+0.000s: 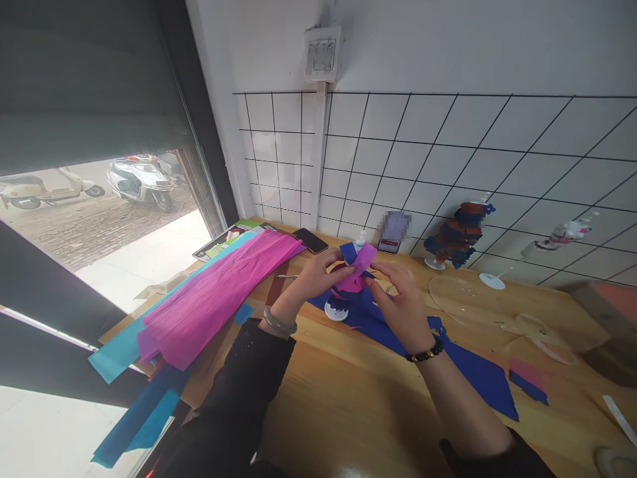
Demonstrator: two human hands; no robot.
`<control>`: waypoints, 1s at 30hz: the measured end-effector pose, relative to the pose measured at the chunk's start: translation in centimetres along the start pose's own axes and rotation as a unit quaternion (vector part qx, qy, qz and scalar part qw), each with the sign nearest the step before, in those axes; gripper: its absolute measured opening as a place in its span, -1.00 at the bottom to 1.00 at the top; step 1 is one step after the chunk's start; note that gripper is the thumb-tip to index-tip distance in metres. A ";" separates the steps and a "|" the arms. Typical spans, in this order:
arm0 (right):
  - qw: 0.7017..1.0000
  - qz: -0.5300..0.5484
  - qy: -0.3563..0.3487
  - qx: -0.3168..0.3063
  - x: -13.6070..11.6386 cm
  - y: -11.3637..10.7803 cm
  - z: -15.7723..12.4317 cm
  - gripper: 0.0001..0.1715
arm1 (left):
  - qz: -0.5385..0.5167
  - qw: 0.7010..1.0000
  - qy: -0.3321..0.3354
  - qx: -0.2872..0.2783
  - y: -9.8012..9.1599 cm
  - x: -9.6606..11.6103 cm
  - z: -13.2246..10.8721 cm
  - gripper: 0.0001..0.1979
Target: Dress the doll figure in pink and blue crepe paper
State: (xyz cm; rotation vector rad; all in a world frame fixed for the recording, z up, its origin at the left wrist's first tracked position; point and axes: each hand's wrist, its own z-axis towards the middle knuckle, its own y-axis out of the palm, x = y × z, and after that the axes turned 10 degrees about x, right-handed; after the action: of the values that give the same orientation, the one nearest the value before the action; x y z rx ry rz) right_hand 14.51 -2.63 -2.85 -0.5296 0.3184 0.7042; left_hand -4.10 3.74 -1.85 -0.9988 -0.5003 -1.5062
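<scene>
1. Small form wrapped in magenta crepe paper point(350, 284), on a white round base point(336, 311): held upright low over the wooden table point(348, 398); I could not tell whether the base touched it. All places below are counted from this form.
2. Short strip of purple-pink crepe paper point(362, 257): laid against the top of the form, slanting upward, with a dark blue scrap behind it.
3. My left hand point(313, 275): closed round the form's left side, thumb on the strip, which I judged was to stop it slipping.
4. My right hand point(398, 302): fingertips pinched the strip's right end, apparently to draw it taut.
5. Dark blue crepe sheet point(472, 372): flat on the table beneath and right of the form, within reach.
6. Long magenta crepe sheet point(219, 299), lying over a teal sheet point(119, 355): left of the form, clear of my hands.
7. Black phone point(311, 240): behind the form, to its left.
8. Brown-and-blue paper figure point(455, 236): behind the form, to its right, near the tiled wall.
</scene>
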 end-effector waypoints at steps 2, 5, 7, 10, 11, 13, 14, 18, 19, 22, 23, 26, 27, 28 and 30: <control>1.000 0.004 -0.002 -0.016 0.2 0.5 0.3 -0.77 | -0.001 1.000 0.001 0.000 -0.1 0.1 0.0 -0.66; 0.999 0.016 0.002 -0.042 0.2 0.7 0.6 -0.80 | 0.002 1.000 -0.001 -0.004 -0.3 0.4 0.0 -0.66; 0.998 0.028 0.013 -0.058 0.1 0.5 0.7 -0.76 | 0.003 1.000 -0.003 -0.006 -0.3 0.6 0.0 -0.65; 0.995 0.044 0.033 -0.082 0.1 0.3 0.8 -0.67 | 0.000 1.000 -0.004 -0.005 -0.3 0.7 0.0 -0.66; 0.994 0.048 0.038 -0.089 0.1 0.3 0.8 -0.66 | -0.001 1.000 -0.003 -0.004 -0.2 0.6 0.0 -0.66; 0.993 0.054 0.046 -0.091 0.1 0.4 0.8 -0.68 | -0.004 1.000 -0.004 -0.005 -0.2 0.5 0.0 -0.65; 0.994 0.055 0.048 -0.086 0.1 0.5 0.8 -0.71 | -0.006 1.000 -0.004 -0.006 -0.2 0.4 0.0 -0.65; 0.995 0.061 0.058 -0.051 0.0 0.9 0.6 -0.75 | -0.006 1.000 -0.002 -0.005 -0.2 0.3 0.0 -0.64; 0.995 0.066 0.062 -0.045 -0.1 0.9 0.5 -0.75 | -0.005 1.000 0.000 -0.004 -0.2 0.3 0.0 -0.65; 0.993 0.080 0.078 -0.045 -0.3 1.0 0.4 -0.73 | -0.001 1.000 0.003 -0.004 -0.3 0.2 0.0 -0.65; 0.991 0.085 0.087 -0.049 -0.4 0.9 0.4 -0.72 | -0.001 1.000 0.003 -0.005 -0.3 0.2 0.0 -0.65; 0.985 0.101 0.124 -0.062 -0.7 1.0 0.4 -0.66 | 0.000 1.000 0.002 -0.004 -0.3 0.2 0.0 -0.64; 0.982 0.108 0.139 -0.066 -0.7 1.0 0.4 -0.64 | -0.001 1.000 0.001 -0.004 -0.3 0.2 0.0 -0.64; 0.979 0.114 0.152 -0.069 -0.7 1.1 0.4 -0.63 | -0.002 1.000 0.000 -0.004 -0.3 0.2 -0.1 -0.65; 0.974 0.124 0.175 -0.074 -0.8 1.3 0.5 -0.61 | -0.005 1.000 -0.002 -0.002 -0.3 0.2 0.0 -0.65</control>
State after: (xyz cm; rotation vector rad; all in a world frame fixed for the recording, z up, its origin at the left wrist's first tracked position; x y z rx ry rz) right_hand 13.12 -1.94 -2.57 -0.7668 0.6743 0.8806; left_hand -4.35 3.65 -1.66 -1.0030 -0.5060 -1.5154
